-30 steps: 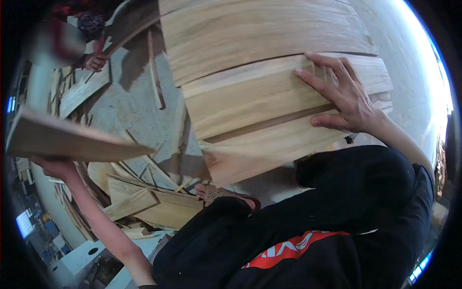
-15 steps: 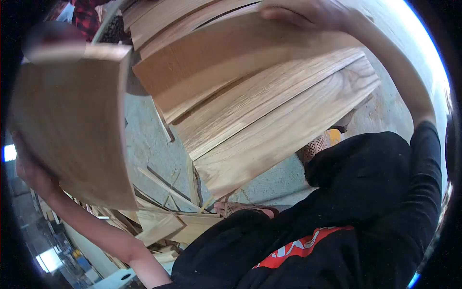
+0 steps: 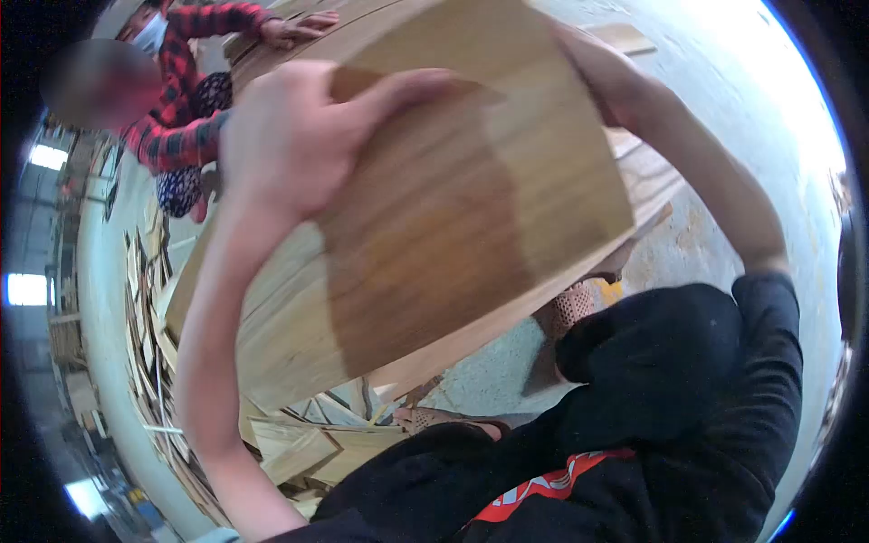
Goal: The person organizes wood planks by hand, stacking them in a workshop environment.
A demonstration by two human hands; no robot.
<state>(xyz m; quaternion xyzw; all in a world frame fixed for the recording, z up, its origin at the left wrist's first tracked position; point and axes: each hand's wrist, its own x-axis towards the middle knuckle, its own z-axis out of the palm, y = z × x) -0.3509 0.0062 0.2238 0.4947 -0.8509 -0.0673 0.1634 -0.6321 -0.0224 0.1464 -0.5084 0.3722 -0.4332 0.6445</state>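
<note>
A broad wooden board [image 3: 434, 226] lies tilted across my view, its middle a darker brown than its two ends. My left hand [image 3: 290, 136], smeared by motion, is at the board's upper left edge, with the thumb stretched over its face and the fingers beyond the edge. At the upper right edge, my right hand [image 3: 606, 86] grips the same board; its fingers are hidden behind the wood. Below the board, pale planks [image 3: 656, 172] show at the right, mostly covered.
Across the boards, a masked co-worker in a red checked shirt [image 3: 222, 20] rests a hand [image 3: 299, 29] on the wood. Offcuts [image 3: 294, 452] and thin strips [image 3: 149, 317] are heaped at the left. My sandalled foot [image 3: 453, 421] is near the scraps.
The board in my left hand has swung from the left to over the planks. My right hand has shifted from the plank stack to this board's edge. The co-worker has come more into view.
</note>
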